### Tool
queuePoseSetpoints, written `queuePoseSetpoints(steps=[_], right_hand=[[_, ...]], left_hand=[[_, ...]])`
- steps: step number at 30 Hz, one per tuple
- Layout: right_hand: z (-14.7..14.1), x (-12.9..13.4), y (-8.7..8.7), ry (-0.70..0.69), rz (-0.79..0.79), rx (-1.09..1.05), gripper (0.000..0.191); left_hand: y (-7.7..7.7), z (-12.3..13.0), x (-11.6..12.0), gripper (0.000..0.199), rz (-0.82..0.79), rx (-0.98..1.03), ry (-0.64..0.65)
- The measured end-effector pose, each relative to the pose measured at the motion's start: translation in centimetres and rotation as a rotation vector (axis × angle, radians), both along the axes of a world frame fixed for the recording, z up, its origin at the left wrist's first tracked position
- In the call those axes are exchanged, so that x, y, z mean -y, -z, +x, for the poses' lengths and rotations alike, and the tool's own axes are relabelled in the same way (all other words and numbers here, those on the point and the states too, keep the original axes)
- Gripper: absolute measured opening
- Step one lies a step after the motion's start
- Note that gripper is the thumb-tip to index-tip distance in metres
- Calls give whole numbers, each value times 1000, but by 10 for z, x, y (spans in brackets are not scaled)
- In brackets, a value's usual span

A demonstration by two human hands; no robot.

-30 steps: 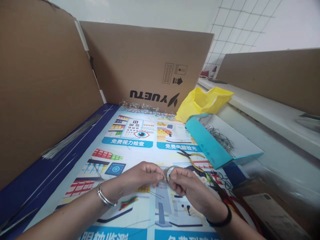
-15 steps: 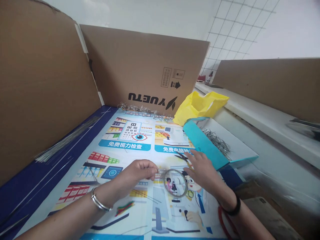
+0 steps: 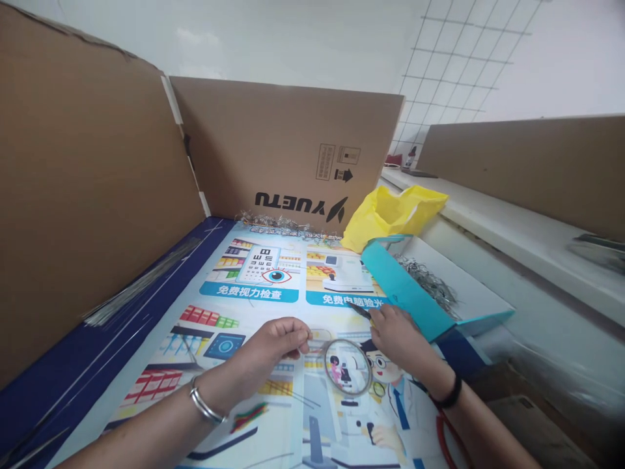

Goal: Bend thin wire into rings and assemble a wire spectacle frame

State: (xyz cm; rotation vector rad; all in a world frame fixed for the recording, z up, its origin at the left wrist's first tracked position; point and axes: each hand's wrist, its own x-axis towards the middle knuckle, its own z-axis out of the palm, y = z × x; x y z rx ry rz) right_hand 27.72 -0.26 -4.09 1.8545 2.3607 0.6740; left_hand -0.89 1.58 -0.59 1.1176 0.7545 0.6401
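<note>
My left hand [image 3: 286,337] is closed in a pinch over the middle of the printed sheet [image 3: 273,309]. A thin, faint wire [image 3: 316,348] seems to stick out from its fingertips; most of it is blurred. My right hand [image 3: 398,335] is wrapped round a small pair of pliers [image 3: 361,311], whose dark jaws point to the upper left; the fingers cover the handles. Between the hands, nearer the right one, a grey ring [image 3: 347,367] lies flat on the sheet.
A turquoise box [image 3: 410,286] of tangled wire pieces [image 3: 430,283] and a yellow bag [image 3: 390,212] stand at right. Straight wires [image 3: 141,283] lie at left. Cardboard panels [image 3: 283,143] border the back and left. A red-handled tool [image 3: 446,443] is beside my right forearm.
My right hand has closed from spread fingers round the pliers. My left hand keeps its pinch in nearly the same place. The view has tilted slightly.
</note>
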Motion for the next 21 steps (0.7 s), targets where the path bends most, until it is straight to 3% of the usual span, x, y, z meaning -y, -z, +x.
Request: queuePoseSetpoints(steps=[6, 13, 16, 21], right_hand=[[5, -3, 7, 12, 44, -29, 19], [9, -4, 2, 10, 110, -153, 32], [11, -4, -3, 18, 126, -296, 34], [-3, 9, -23, -3, -4, -828, 30]], left_hand=[[3, 0, 0, 27, 40, 15, -5], [0, 0, 2, 27, 5, 34, -34], [2, 0, 1, 28, 5, 52, -56], [0, 0, 1, 27, 54, 42, -75]])
